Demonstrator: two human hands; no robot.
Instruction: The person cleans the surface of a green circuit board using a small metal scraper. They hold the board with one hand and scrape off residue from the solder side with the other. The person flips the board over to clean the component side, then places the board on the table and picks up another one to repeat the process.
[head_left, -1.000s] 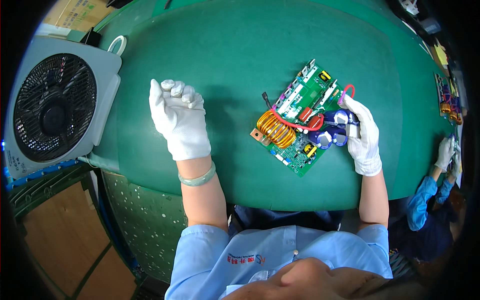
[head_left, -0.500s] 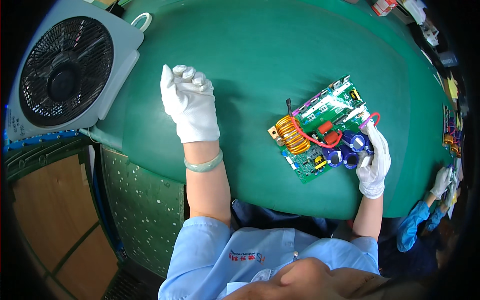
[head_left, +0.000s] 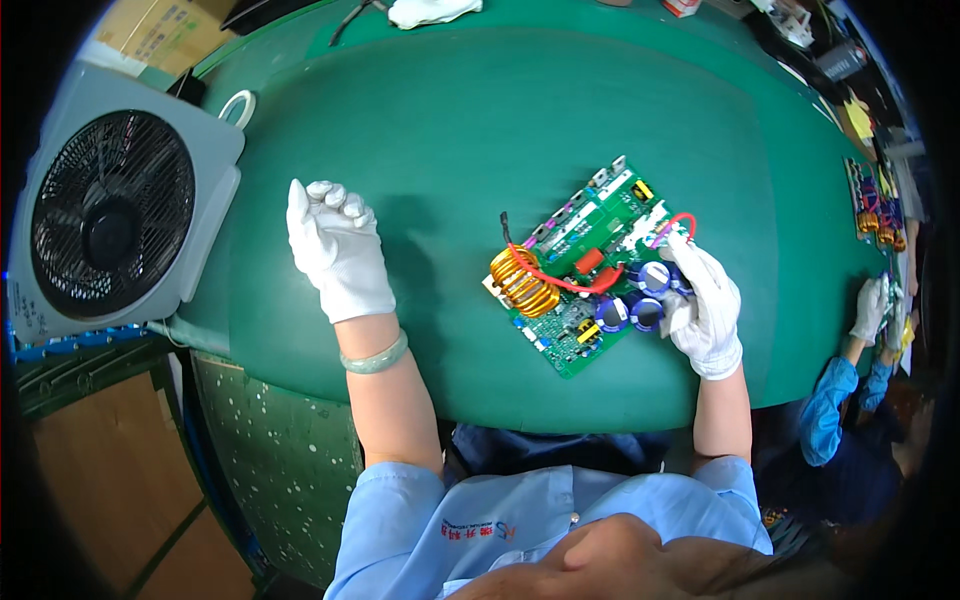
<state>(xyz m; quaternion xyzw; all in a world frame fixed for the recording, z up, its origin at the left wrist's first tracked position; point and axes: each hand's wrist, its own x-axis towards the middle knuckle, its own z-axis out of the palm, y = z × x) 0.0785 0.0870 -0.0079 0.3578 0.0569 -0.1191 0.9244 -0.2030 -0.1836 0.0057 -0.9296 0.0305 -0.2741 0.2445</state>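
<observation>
My right hand [head_left: 708, 312], in a white glove, grips a green circuit board [head_left: 575, 345] by its right side, beside the blue capacitors [head_left: 645, 295]. The board lies at a slant over the green mat, and my fingers hide part of its edge. On it are a copper-wound coil [head_left: 524, 280], red components [head_left: 590, 262] and a red wire with a dark end. My left hand [head_left: 338, 250], also gloved, is raised palm up well left of the board. Its fingers are half curled, its thumb stands apart, and nothing shows in it.
A grey box fan [head_left: 110, 230] stands at the left, with a white tape roll [head_left: 238, 106] beside it. A cardboard box [head_left: 165, 30] and a white cloth [head_left: 432, 10] are at the far edge. To the right are a co-worker's gloved hand [head_left: 870, 308] and another board with coils [head_left: 868, 200].
The whole view has shifted, showing more of the table's far edge. My right hand still holds the board; the left hand stays half curled. Neither has clearly moved over the mat.
</observation>
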